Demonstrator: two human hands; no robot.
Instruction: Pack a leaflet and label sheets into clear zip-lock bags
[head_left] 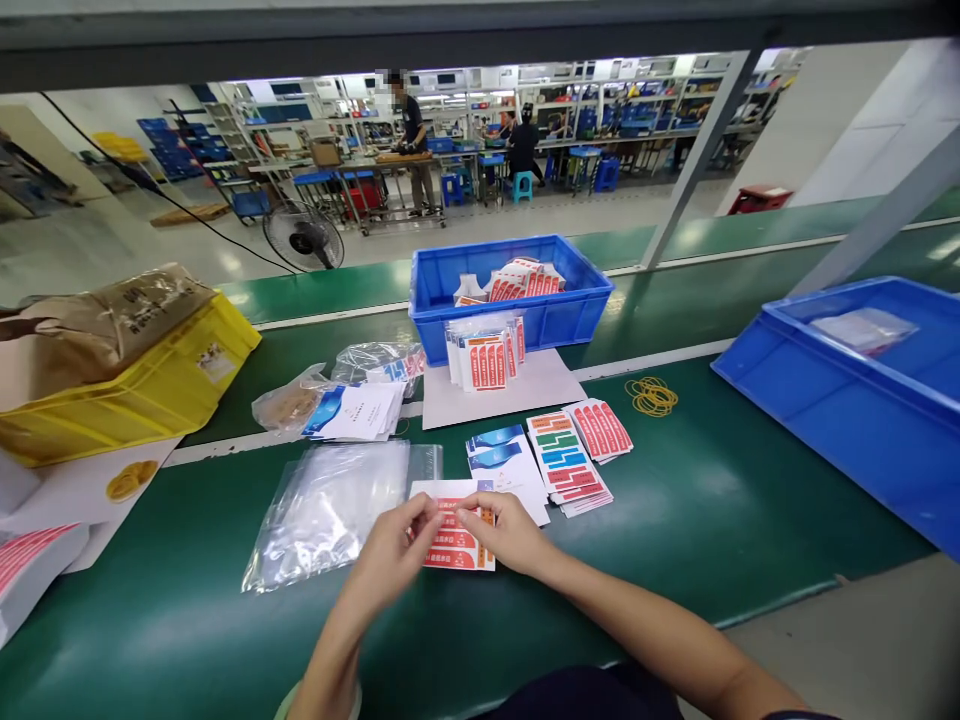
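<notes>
My left hand (396, 545) and my right hand (511, 532) are held close together, their fingertips pinched over a sheet of red labels (450, 558) with an orange strip at its right side. White paper shows behind the sheet's upper edge. Left of my hands lies a stack of clear plastic bags (330, 515). Just beyond my right hand are blue-and-white booklets (510, 470), a pile of multicoloured label sheets (568, 458) and a fanned pile of red label sheets (600, 430). The exact grip of the fingertips on the sheet is partly hidden.
A blue bin (517, 325) holds label packs, and more packs (487, 360) lean against its front. Yellow rubber bands (651, 397) lie to the right, near another blue bin (840, 390). A yellow crate (142, 365) stands left. Beyond the green belt are a fan (304, 238) and people.
</notes>
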